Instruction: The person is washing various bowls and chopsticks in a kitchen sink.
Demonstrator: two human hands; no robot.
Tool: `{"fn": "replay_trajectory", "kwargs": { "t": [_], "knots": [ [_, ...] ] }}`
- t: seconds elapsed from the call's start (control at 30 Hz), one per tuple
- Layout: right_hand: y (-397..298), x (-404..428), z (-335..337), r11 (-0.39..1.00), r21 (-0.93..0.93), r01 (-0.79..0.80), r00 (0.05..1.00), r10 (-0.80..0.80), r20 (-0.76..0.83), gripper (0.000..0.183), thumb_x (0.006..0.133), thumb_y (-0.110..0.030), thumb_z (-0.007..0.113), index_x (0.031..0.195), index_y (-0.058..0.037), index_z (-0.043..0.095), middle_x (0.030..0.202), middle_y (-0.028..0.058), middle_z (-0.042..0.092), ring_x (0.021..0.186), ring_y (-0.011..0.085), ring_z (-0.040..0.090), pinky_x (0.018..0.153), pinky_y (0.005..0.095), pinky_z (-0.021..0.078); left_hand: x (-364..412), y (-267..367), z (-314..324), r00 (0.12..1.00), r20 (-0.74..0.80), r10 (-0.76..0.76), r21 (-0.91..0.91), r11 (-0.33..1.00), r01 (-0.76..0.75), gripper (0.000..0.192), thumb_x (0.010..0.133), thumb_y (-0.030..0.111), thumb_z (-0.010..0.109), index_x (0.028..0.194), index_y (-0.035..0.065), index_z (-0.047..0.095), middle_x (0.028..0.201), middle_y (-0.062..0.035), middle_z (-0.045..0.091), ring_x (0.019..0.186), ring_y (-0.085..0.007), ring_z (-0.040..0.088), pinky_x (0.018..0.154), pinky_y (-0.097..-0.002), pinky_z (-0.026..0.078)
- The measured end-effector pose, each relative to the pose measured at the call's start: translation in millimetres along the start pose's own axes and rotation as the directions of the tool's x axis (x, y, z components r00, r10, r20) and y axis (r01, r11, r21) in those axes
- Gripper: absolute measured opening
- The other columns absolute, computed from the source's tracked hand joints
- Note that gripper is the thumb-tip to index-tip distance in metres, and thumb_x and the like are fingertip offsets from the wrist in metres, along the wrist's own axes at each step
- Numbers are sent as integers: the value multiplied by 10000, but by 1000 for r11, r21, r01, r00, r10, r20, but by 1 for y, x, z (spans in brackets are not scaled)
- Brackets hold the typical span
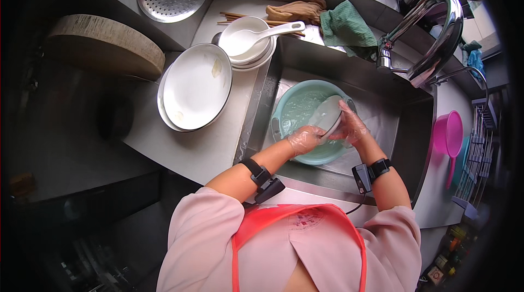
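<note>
A white dish (326, 112) with a dark rim is tilted over the pale green plastic basin (279, 107), its far part at or in the water. Clear disposable gloves cover both hands. My left hand (306, 139) grips the dish's near edge, fingertips partly hidden. On the other side, my right hand (353, 125) holds the right edge, thumb side up. Rippled water (297, 110) fills much of the basin, which sits inside a stainless steel sink (378, 105).
Left of the sink are stacked white oval plates (196, 87) with food residue, and white bowls (249, 56) topped by a white spoon (262, 36). A chrome faucet (444, 42) arches over the back right. Around lie a green cloth (348, 26), a pink dipper (448, 132) and a round chopping block (110, 42).
</note>
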State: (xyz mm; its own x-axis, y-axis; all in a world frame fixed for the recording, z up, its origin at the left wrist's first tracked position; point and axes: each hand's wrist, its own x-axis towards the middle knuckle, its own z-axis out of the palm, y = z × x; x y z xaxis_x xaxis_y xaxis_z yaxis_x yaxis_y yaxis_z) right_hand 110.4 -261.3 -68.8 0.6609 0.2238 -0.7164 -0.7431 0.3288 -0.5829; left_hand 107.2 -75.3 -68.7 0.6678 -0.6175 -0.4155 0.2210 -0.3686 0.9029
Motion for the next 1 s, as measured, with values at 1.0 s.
{"fn": "replay_trajectory", "kwargs": {
  "t": [1.0],
  "knots": [
    [-47, -83, 41, -320, -944, -84, 438, -862, 253, 55, 727, -75, 482, 776, -50, 475, 666, 179, 549, 640, 350, 554, 581, 431, 445, -170, -3, -67, 643, -387, 661, 497, 737, -459, 296, 688, -32, 517, 981, -2, 554, 972, -149, 574, 916, -281, 548, 813, -319, 430]
  ]
}}
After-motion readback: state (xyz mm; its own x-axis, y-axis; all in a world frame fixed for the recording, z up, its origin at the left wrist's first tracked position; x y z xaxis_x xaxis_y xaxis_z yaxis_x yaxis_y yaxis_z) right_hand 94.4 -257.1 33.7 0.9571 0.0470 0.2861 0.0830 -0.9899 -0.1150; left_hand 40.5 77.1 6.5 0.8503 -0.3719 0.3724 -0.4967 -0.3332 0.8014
